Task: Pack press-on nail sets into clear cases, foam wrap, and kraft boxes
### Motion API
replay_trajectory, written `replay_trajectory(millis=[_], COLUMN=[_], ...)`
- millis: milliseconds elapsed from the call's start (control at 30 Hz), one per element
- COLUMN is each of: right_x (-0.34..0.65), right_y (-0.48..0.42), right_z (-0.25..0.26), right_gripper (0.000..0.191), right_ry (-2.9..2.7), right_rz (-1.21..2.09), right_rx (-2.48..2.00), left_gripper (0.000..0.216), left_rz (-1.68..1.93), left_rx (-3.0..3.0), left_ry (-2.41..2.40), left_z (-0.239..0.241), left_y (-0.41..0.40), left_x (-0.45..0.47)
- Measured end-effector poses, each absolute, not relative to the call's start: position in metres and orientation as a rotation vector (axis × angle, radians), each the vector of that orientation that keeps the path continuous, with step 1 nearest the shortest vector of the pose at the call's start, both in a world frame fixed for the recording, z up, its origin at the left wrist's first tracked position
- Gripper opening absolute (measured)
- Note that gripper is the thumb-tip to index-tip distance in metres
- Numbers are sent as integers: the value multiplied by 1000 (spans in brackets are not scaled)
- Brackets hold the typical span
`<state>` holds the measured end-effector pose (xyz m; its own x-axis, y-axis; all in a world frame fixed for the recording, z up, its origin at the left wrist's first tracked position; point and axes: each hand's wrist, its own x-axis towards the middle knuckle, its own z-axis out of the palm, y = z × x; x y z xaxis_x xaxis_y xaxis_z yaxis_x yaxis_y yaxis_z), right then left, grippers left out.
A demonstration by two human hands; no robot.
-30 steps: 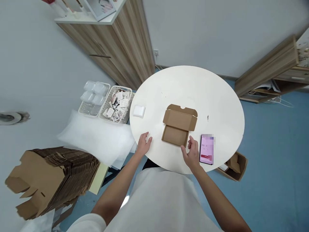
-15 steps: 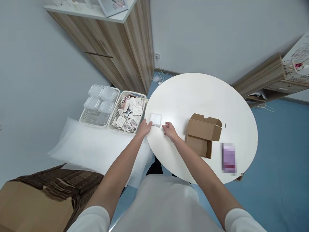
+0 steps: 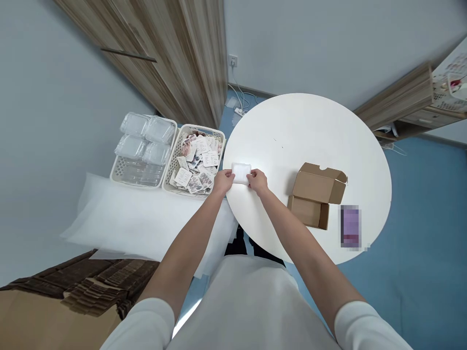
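Note:
A small white packet, seemingly wrapped in foam sheet (image 3: 241,173), is at the left side of the round white table (image 3: 310,126). My left hand (image 3: 223,182) pinches its left edge, fingers closed. On the opposite edge, my right hand (image 3: 258,181) grips it in the same way, thumb and fingers together. Whether the packet rests on the tabletop or is slightly raised, I cannot tell. To the right of my hands stands a brown cardboard box (image 3: 308,211) with its lid folded up.
A purple blurred item (image 3: 350,226) lies near the table's right edge. Left of the table are a basket of printed cards (image 3: 168,182) and a basket of clear plastic boxes (image 3: 113,172). White foam sheets (image 3: 146,218) and stacked flat cardboard (image 3: 91,291) are nearer me.
My right hand has moved left and closed on the packet's right edge. My left hand now pinches the left edge. The whole view has shifted slightly.

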<state>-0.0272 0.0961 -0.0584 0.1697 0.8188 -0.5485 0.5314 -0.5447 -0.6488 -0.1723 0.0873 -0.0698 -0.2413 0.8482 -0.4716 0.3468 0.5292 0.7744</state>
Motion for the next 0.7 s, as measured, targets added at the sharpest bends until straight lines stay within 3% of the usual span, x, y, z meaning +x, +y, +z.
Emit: replay_trajectory(millis=[200, 400, 700], right_x=[-26, 7, 132], right_y=[82, 42, -42], right_z=[-42, -10, 19], right_gripper=[18, 26, 35], right_ry=[-1004, -1021, -940], right_rz=[1508, 1443, 1348], right_rx=[-1956, -1729, -1674], left_gripper=[36, 42, 39], left_rz=[815, 895, 833], left_rx=[822, 921, 1184], left_ry=[1706, 1548, 1385], left_z=[-56, -23, 2], left_y=[75, 40, -17], left_x=[-168, -151, -33])
